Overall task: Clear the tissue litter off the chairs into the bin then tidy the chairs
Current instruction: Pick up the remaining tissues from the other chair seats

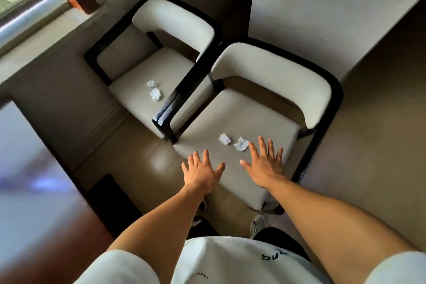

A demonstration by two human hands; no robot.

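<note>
Both your hands are spread flat with fingers straight, holding nothing: the left hand (202, 173) hovers over the front-left corner of the near armchair (272, 71), and the right hand (265, 163) reaches over its seat, fingertips just beside one crumpled tissue (241, 144). A second wad (224, 139) lies just to its left, near the seat's front edge, likely the easiest first pick since it sits within the right hand's span. Whether the palms actually rest on the cushion you cannot tell from here.

Two more tissue wads (155, 91) sit close together on the far armchair (175, 16), toward its front right, well apart from your hands. No bin is in view, so you will have to turn to find it.

The two chairs stand side by side with their black armrests (175, 101) touching or nearly so; that rail lies between the seats, so reach over it rather than across. Walls close in behind and to the right of the chairs. Open floor (147, 163) lies in front and to the left, which looks the best room for stepping across and later straightening the chairs
</note>
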